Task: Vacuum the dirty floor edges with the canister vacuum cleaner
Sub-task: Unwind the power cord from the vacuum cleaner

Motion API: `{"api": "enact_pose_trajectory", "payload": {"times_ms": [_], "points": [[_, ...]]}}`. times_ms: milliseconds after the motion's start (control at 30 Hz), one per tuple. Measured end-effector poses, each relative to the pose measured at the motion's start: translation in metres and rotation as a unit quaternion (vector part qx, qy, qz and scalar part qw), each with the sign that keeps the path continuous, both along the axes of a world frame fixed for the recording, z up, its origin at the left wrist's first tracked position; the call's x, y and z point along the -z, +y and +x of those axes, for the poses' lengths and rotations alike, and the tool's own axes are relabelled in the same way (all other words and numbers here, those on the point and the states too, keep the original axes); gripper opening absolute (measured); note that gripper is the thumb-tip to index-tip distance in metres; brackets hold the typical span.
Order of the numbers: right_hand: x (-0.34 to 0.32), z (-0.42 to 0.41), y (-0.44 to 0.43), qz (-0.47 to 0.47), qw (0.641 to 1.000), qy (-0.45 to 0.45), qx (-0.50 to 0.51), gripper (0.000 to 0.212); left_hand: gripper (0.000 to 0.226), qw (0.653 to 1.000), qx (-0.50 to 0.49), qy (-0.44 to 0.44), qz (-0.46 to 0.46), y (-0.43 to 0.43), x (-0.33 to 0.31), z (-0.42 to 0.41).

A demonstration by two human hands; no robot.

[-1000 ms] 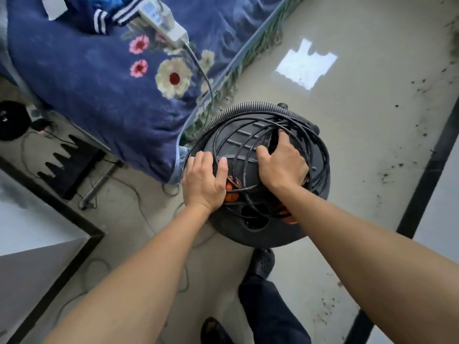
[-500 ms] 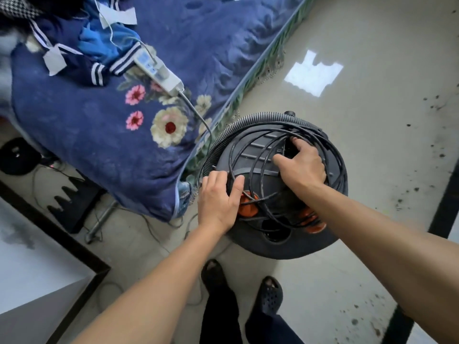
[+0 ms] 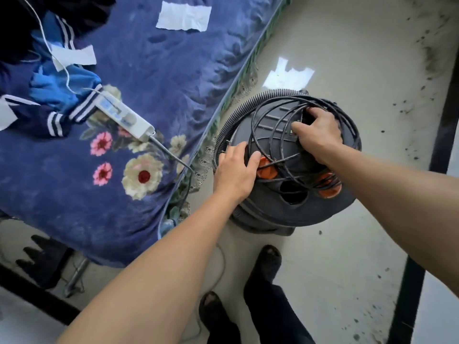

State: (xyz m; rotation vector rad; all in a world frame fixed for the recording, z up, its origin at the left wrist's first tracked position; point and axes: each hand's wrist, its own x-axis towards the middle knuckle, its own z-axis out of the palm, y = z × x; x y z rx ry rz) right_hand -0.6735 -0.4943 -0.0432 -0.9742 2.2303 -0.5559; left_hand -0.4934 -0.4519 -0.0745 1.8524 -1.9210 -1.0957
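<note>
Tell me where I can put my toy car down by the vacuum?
Bare beige floor lies between the round black canister vacuum and the black floor strip, and beyond the vacuum beside the blue flowered blanket. Crowded: the vacuum's top, with coiled black cord, the left hand and right hand; the gap to the bed is narrow.

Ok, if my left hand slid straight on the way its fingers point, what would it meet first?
Probably the black cord loops coiled on the vacuum cleaner, just past your left hand; depth is unclear.
</note>
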Motion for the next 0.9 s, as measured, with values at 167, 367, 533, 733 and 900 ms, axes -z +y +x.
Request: {"api": "enact_pose_trajectory", "payload": {"times_ms": [167, 367, 533, 733, 900], "points": [[0.005, -0.032, -0.063, 0.011, 0.998, 0.055, -0.026, 0.059, 0.048, 0.999, -0.053, -0.006, -0.007, -0.063, 0.002, -0.042], [0.014, -0.051, -0.126, 0.014, 0.991, 0.11, -0.073, 0.051, 0.048, 0.99, -0.105, -0.046, -0.076, -0.111, 0.019, -0.071], [0.013, -0.064, -0.174, 0.005, 0.99, 0.111, -0.091, 0.046, 0.061, 0.985, -0.12, -0.056, -0.109, -0.154, 0.021, -0.086], [0.012, -0.083, -0.231, 0.007, 0.991, 0.109, -0.081, 0.044, 0.054, 0.984, -0.104, -0.073, -0.122, -0.217, 0.023, -0.103], [0.014, -0.109, -0.279, 0.015, 0.991, 0.126, -0.034, 0.046, 0.054, 0.986, -0.072, -0.059, -0.137, -0.281, 0.025, -0.127]]}}
